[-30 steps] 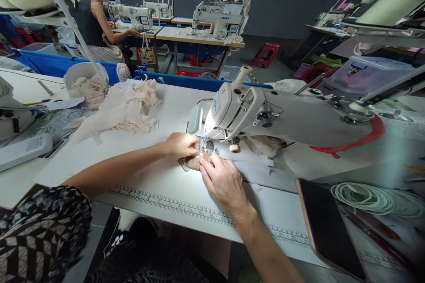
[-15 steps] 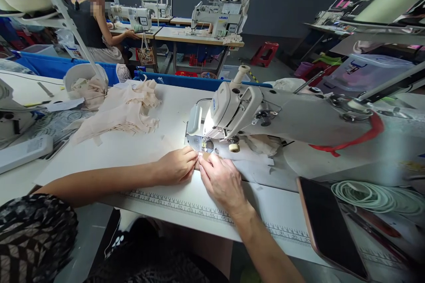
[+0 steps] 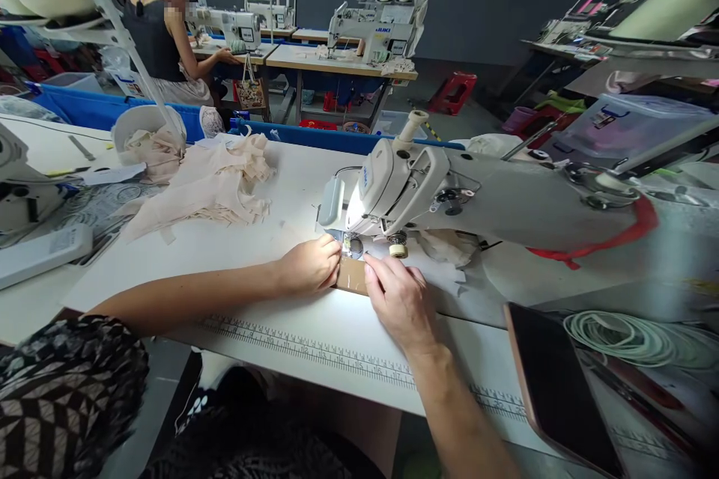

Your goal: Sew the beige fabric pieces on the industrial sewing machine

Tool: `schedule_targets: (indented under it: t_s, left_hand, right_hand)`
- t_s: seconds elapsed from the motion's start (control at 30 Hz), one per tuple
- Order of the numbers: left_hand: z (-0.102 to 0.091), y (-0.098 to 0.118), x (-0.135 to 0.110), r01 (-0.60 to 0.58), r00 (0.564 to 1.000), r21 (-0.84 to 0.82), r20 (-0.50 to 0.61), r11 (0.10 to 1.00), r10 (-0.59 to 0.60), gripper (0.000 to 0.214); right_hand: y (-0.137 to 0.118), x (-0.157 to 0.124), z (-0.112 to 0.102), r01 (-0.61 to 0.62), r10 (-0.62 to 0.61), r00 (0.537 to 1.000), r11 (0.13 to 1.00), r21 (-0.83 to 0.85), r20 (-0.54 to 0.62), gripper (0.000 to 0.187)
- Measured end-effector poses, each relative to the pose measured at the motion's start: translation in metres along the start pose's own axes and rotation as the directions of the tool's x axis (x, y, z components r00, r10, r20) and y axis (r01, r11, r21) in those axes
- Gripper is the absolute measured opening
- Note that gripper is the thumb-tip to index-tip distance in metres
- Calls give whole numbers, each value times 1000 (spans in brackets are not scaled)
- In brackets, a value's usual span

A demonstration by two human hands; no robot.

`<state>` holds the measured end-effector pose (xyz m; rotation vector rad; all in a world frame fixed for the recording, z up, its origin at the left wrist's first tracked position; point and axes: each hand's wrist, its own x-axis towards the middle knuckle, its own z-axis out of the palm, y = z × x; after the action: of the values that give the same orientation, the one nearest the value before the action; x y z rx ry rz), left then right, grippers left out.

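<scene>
A white sewing machine (image 3: 427, 191) stands on the white table (image 3: 269, 299), its lamp lighting the needle plate. A small tan fabric piece (image 3: 351, 277) lies just in front of the needle. My left hand (image 3: 308, 266) rests curled at the piece's left edge, fingertips pressed on it. On the piece's right side lies my right hand (image 3: 398, 299), fingers drawn together and pointing toward the presser foot. Both hands touch the piece and almost meet under the machine head.
A heap of pale pink fabric (image 3: 207, 179) and a white tub (image 3: 143, 127) sit at the far left of the table. A dark phone (image 3: 556, 389) and coiled green cord (image 3: 634, 337) lie at the right. Another person (image 3: 162, 37) sits at a machine in the back.
My right hand has slid right and forward toward the presser foot. My left hand has moved up to the needle plate, and more of the tan piece shows between the hands.
</scene>
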<state>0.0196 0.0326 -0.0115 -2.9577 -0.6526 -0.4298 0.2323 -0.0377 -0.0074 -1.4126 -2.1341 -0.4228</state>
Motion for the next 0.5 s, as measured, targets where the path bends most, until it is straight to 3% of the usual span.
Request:
schedule_targets:
  t_s: [0.27, 0.43, 0.5]
  left_hand:
    - [1, 2, 0, -30, 1000, 109, 1, 994, 30, 36]
    - [-2, 1, 0, -45, 999, 92, -6, 995, 46, 37]
    - [-3, 1, 0, -41, 999, 93, -1, 995, 42, 37]
  right_hand:
    - [-3, -2, -3, -59, 57, 998, 994, 96, 25, 34]
    - [4, 11, 0, -348, 334, 937, 884, 312, 100, 44]
    - [9, 20, 2, -412, 398, 910, 842, 347, 114, 49]
